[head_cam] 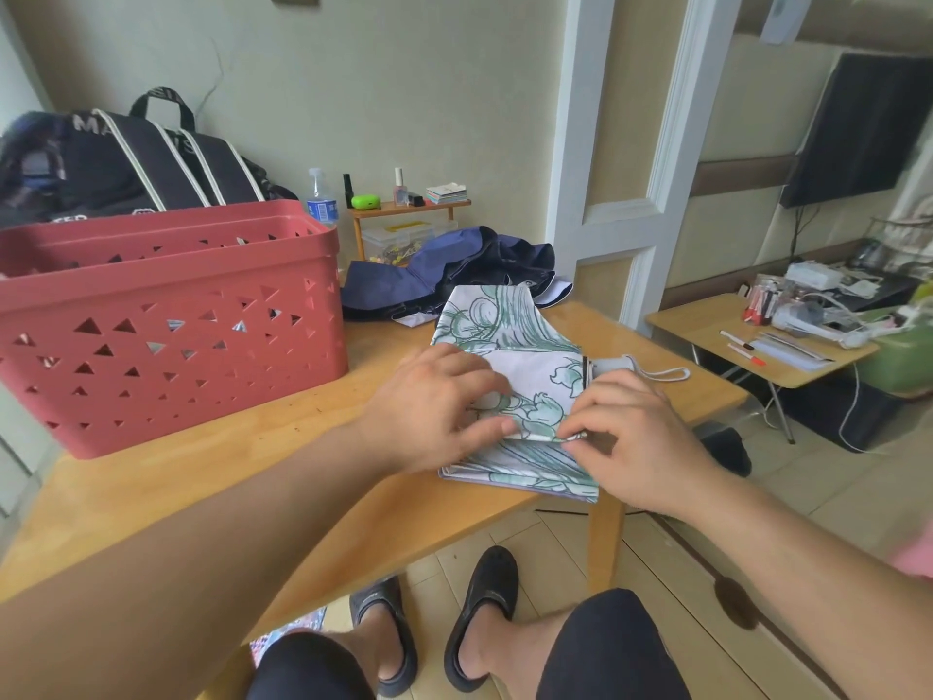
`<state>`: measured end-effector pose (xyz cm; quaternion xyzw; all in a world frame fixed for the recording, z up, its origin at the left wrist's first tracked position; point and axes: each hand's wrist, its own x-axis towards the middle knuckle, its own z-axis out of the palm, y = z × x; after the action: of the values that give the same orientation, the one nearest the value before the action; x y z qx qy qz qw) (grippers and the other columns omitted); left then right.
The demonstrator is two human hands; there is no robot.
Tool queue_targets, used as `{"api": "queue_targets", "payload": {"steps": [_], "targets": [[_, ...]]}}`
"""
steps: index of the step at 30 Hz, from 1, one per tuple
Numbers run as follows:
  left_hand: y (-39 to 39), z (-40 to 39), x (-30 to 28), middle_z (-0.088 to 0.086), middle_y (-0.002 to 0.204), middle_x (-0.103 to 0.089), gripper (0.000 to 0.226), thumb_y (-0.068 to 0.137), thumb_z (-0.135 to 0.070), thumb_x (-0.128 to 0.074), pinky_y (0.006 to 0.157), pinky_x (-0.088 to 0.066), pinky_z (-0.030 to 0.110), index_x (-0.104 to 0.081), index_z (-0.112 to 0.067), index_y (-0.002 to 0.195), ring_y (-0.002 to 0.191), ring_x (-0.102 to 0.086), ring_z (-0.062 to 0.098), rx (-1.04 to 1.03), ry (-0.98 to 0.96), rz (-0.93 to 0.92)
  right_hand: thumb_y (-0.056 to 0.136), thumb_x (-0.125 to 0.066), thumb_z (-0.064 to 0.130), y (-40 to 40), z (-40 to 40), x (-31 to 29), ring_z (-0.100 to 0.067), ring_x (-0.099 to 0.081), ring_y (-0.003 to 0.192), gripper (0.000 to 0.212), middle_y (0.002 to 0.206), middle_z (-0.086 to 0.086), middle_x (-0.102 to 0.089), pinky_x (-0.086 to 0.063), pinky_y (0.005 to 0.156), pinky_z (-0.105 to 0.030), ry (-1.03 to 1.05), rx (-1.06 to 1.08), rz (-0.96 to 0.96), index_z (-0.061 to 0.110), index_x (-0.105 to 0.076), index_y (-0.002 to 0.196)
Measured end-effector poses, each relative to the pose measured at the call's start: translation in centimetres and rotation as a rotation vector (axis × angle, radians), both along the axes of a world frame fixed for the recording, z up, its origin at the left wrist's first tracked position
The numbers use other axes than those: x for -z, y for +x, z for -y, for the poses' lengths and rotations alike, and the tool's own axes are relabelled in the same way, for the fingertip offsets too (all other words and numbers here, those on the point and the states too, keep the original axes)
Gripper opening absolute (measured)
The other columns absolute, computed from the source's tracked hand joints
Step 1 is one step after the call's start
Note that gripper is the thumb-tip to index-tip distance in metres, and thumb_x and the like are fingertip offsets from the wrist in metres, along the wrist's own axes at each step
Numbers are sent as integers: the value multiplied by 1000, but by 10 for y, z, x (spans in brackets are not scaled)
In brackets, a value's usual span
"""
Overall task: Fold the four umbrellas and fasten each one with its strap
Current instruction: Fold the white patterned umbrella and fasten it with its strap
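Knees: 2 in dark shorts at the bottom edge, feet in black slippers (482, 616) on the tiled floor.
Desk (176, 477): wooden, carrying everything below.
Basket (166, 320): red, perforated, on the desk's left.
Navy umbrella (449, 270): crumpled, unfolded, behind the floral one.
Floral umbrella (510, 356): white and green, flat near the desk's right edge, handle pointing right.
Left hand (434, 401): fingers straight, pressing the folded fabric.
Right hand (641, 437): fingertips pinching a fabric pleat.

White umbrella (510, 346) with green floral print; navy umbrella (454, 265); red basket (166, 315).
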<state>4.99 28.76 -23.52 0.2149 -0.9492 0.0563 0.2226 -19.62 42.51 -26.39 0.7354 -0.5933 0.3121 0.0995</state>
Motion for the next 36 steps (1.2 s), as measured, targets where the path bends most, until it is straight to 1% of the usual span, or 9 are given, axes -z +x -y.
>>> {"api": "queue_targets", "payload": {"steps": [6, 12, 19, 21, 23, 25, 27, 32, 36], "targets": [[-29, -13, 11, -3, 171, -23, 57, 109, -56, -22, 127, -12, 42, -29, -35, 162, 159, -14, 24, -68, 169, 164, 83, -62, 42, 4, -3, 14, -8, -51, 109, 17, 92, 29, -58, -39, 90, -42, 109, -17, -51, 38, -78, 87], [-29, -8, 26, -2, 174, 15, 76, 107, -59, -22, 128, 13, 47, 10, -23, 166, 159, 19, 23, -192, 105, 380, 86, -56, 42, 2, -4, 15, -4, -47, 110, 23, 92, 29, -56, -38, 92, -42, 226, 21, -77, 37, -77, 91], [-26, -11, 36, -3, 171, 24, 78, 103, -68, -16, 126, 16, 50, 21, -33, 162, 155, 30, 25, -229, 124, 408, 90, -61, 42, 7, -2, -1, -1, -46, 108, 11, 96, 26, -59, -38, 98, -44, 376, 57, -118, 38, -71, 88], [-27, -12, 37, -4, 171, 24, 76, 103, -68, -17, 126, 15, 51, 18, -36, 163, 156, 29, 25, -235, 149, 399, 93, -56, 55, 11, 4, -17, -3, -53, 97, 28, 90, 19, -64, -40, 91, -39, 475, 129, -141, 33, -68, 80], [-28, -12, 37, -4, 171, 24, 73, 103, -67, -17, 126, 15, 52, 12, -38, 164, 155, 30, 25, -246, 177, 420, 97, -51, 56, 18, 19, -27, -11, -57, 90, 39, 83, 10, -65, -42, 86, -36, 391, 184, -130, 27, -70, 80], [-30, -13, 35, -4, 171, 25, 70, 103, -68, -15, 126, 15, 53, 8, -41, 164, 154, 32, 25, -257, 200, 470, 98, -56, 45, 25, 35, -27, -19, -54, 106, 27, 103, 11, -64, -46, 93, -40, 163, 215, -34, 29, -76, 104], [-30, -13, 32, -6, 170, 27, 69, 103, -68, -13, 126, 16, 54, 8, -43, 163, 153, 34, 24, -261, 231, 509, 98, -56, 40, 35, 44, -20, -24, -47, 120, 37, 126, 5, -56, -46, 100, -45, 141, 224, -20, 23, -68, 129], [-30, -10, 29, -13, 168, 27, 69, 102, -71, -14, 125, 18, 54, 9, -46, 162, 152, 35, 20, -253, 303, 534, 105, -41, 49, 43, 38, 10, -22, -19, 149, 59, 165, 9, -19, -31, 119, -45, 414, 287, -97, 24, -32, 157], [-23, -11, 36, -18, 167, 27, 81, 99, -76, -13, 125, 19, 49, 20, -37, 161, 149, 37, 13, -225, 355, 468, 106, -16, 61, 43, 31, 12, -16, 18, 158, 70, 170, 17, 21, -1, 127, -54, 685, 316, -110, 30, 5, 166]]}}
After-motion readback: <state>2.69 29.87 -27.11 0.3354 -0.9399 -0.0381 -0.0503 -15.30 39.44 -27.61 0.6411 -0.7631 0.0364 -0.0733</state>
